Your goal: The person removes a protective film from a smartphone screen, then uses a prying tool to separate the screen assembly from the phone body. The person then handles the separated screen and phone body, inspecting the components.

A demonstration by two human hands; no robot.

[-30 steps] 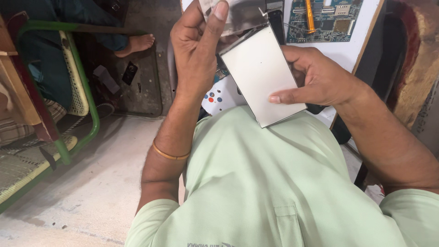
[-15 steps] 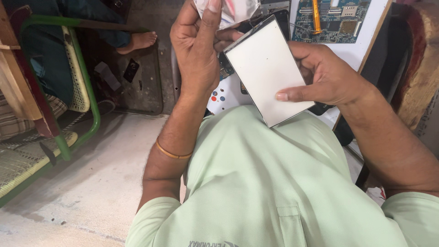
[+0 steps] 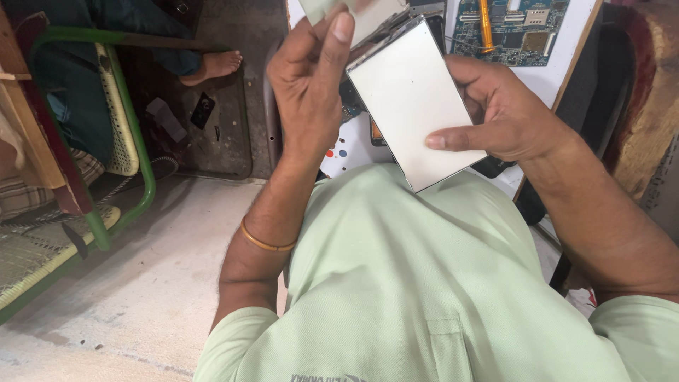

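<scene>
chair: green metal frame with a pale woven seat (image 3: 120, 134), far left on the floor, same spot as half a second ago but sitting a touch lower in the shot

bare foot: someone else's foot (image 3: 216, 65) on the dark floor past the chair, the rest of that person cut off by the top edge

bangle: thin gold one (image 3: 265, 242) on the left wrist

left hand: the left hand (image 3: 308, 85) is raised with its back to the camera, fingers curled and pinching a pale sheet (image 3: 353, 10) up top. Compared with half a second ago it looks a bit lower in the picture, so the thumb tip shows whole now

pale sheet: only its bottom part is visible (the rest runs off the top edge), so can't say how big it is or what it really is

white panel: flat white rectangle with a thin metal rim (image 3: 410, 106), tilted, between the two hands and just above the green shirt (image 3: 424, 283). Barely any change in its angle from before

right hand: the right hand (image 3: 495, 113) grips the panel's right edge, thumb lying flat across the white face, fingers hidden behind it

circuit board: blue-green board (image 3: 527, 28) on a white tabletop (image 3: 566, 67) behind the hands, an orange tool (image 3: 485, 28) lying on it, all cropped at the top

hard to tell: whatever sits under the panel, just dark bits and some coloured dots on white peeking out
</scene>
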